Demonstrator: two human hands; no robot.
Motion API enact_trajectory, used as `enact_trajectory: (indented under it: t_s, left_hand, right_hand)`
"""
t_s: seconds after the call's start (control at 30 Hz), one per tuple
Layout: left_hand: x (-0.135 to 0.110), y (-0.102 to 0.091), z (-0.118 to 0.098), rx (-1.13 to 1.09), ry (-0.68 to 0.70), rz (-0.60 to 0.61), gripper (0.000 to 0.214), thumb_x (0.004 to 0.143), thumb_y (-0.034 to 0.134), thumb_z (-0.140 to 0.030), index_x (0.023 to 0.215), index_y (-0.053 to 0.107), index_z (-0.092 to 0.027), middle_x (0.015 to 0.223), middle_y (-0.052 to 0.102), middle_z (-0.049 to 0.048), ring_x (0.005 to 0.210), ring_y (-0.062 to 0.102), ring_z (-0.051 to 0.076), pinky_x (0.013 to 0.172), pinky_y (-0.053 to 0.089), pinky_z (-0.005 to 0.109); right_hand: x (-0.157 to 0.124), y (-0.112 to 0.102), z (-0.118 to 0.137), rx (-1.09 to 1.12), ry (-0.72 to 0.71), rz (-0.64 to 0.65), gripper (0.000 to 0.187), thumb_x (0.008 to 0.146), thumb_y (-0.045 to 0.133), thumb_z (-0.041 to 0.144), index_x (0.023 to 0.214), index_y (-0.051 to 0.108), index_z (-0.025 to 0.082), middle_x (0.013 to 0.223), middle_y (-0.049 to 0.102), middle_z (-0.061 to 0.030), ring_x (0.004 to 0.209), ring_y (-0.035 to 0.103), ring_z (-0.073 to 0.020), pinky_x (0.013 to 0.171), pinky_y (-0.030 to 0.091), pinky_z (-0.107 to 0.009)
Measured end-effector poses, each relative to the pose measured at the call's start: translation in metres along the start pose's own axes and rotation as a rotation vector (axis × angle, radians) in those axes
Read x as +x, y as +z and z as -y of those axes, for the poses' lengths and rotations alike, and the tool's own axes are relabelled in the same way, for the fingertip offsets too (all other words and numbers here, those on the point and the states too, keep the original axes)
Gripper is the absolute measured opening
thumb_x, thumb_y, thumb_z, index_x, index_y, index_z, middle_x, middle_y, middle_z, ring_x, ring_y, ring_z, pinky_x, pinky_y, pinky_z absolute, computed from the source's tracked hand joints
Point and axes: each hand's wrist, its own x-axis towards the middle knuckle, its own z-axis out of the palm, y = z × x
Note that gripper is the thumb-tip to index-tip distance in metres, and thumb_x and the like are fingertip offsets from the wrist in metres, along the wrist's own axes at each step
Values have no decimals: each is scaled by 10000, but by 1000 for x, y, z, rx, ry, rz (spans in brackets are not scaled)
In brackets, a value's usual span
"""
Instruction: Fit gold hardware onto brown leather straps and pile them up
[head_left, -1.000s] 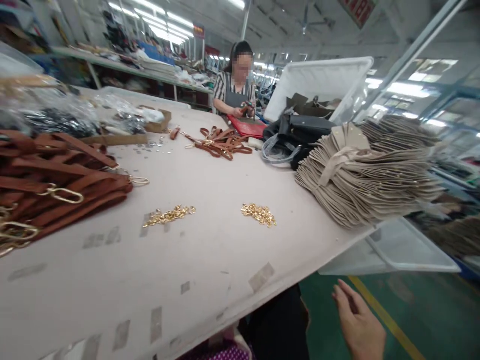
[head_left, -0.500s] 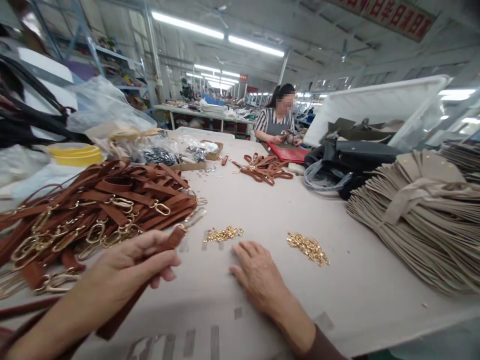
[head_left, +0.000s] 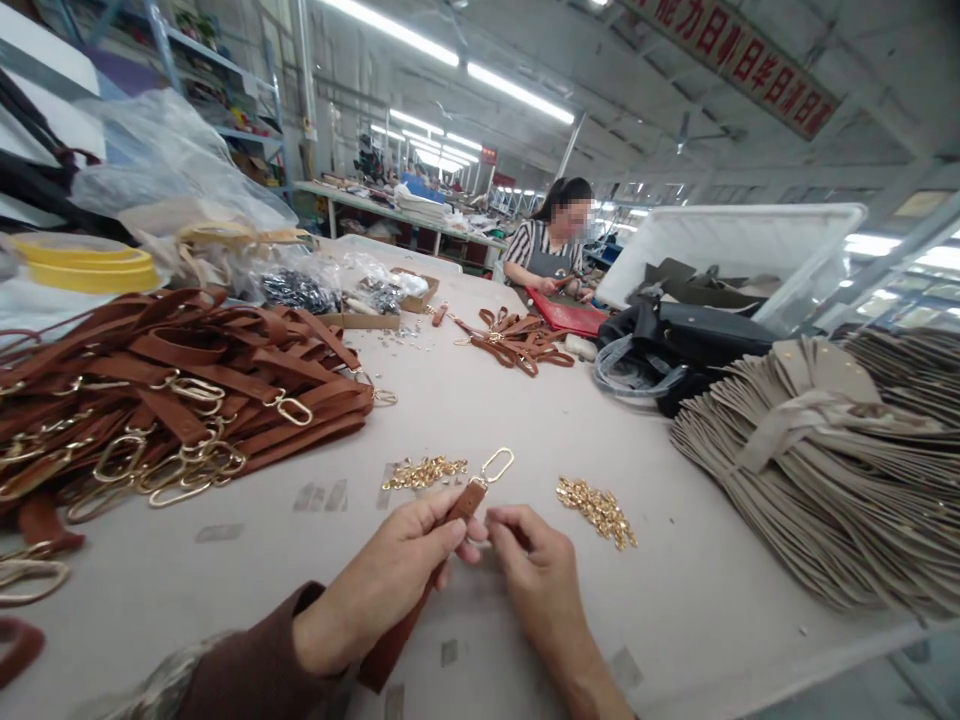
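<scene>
My left hand (head_left: 390, 585) is closed around a brown leather strap (head_left: 405, 620) with a gold oval ring (head_left: 496, 464) at its far end. My right hand (head_left: 536, 575) is curled beside it, fingertips pinched at the strap's end; what they hold, if anything, is hidden. Two small heaps of gold fittings lie just beyond the hands, one on the left (head_left: 424, 472) and one on the right (head_left: 598, 508). A big pile of brown straps with gold rings (head_left: 172, 385) lies to the left.
A stack of beige leather pieces (head_left: 817, 470) fills the right side. Black bags (head_left: 682, 340) and a white bin (head_left: 735, 250) stand behind it. A person (head_left: 551, 250) works at the far end beside more brown straps (head_left: 514, 340). Plastic bags and yellow tubs (head_left: 82, 265) sit at the left.
My left hand has brought the strap from the pile's edge to the middle of the table. My right hand has lifted off the table and closed in on the strap's ring end.
</scene>
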Motion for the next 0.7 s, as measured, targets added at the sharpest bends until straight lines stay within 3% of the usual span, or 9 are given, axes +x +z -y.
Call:
enact_trajectory:
  t_s: [0.1, 0.23, 0.43, 0.57, 0.7]
  left_hand:
    - [-4, 2, 9, 89, -33, 53, 253, 845, 499, -258, 1060, 593, -161, 979, 625, 40, 756, 569, 131, 506, 347, 192]
    - [-9, 9, 12, 160, -57, 124, 207, 853, 478, -214, 1008, 607, -167, 821, 578, -10, 639, 478, 100, 503, 325, 190]
    - [-12, 15, 14, 178, -39, 194, 198, 862, 447, -168, 963, 617, -172, 810, 580, -18, 661, 485, 105, 612, 389, 206]
    - [-14, 13, 17, 309, 22, 192, 200, 872, 436, -199, 950, 621, -187, 842, 623, 0, 771, 562, 153, 714, 433, 246]
    - [-15, 13, 17, 460, 73, 171, 235, 909, 402, -252, 914, 630, -199, 841, 648, 6, 783, 579, 172, 719, 426, 248]
  right_hand:
    - [-16, -11, 3, 347, 191, -21, 183, 816, 666, 361, 817, 659, 179, 681, 678, -9, 631, 626, -141, 616, 511, -249]
    - [-28, -11, 8, 567, 316, 57, 234, 754, 740, 392, 804, 672, 174, 662, 699, -18, 597, 654, -150, 628, 549, -287]
    - [-31, -10, 7, 591, 356, 102, 229, 730, 763, 383, 752, 687, 168, 599, 664, 2, 557, 615, -126, 587, 512, -248]
    - [-32, -10, 7, 567, 361, 147, 194, 749, 742, 353, 744, 679, 170, 607, 658, 10, 567, 613, -123, 588, 493, -237]
    - [-36, -7, 10, 537, 338, 104, 167, 774, 710, 330, 764, 639, 179, 631, 651, 21, 571, 608, -121, 575, 484, -233]
